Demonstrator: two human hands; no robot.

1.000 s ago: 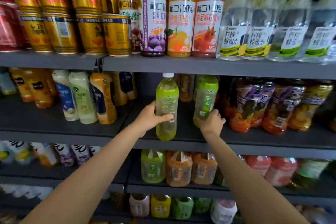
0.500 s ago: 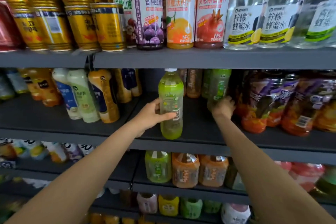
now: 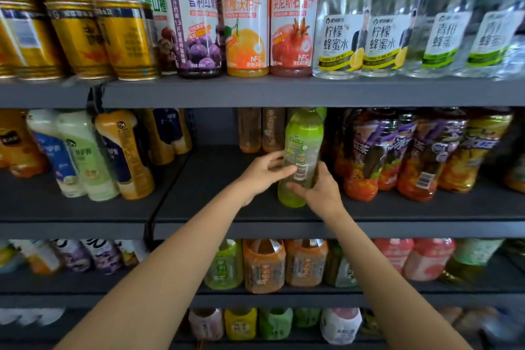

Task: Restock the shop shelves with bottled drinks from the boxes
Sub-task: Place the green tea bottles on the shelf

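Note:
A pale green drink bottle stands upright on the dark middle shelf, its cap hidden behind the shelf above. My left hand grips its left side with the thumb across the label. My right hand wraps around its lower right side, fingers curled under the barcode. Behind it the top of a second green bottle peeks out; the rest of that one is hidden.
Two amber bottles stand deep at the back. Dark tea bottles crowd the right; white and orange bottles fill the left bay. Gold cans and juice bottles sit above, more bottles below. Bare shelf lies left of the green bottle.
The green bottle in my left hand moved right and further in. My right hand left the other green bottle at the back and came onto this one.

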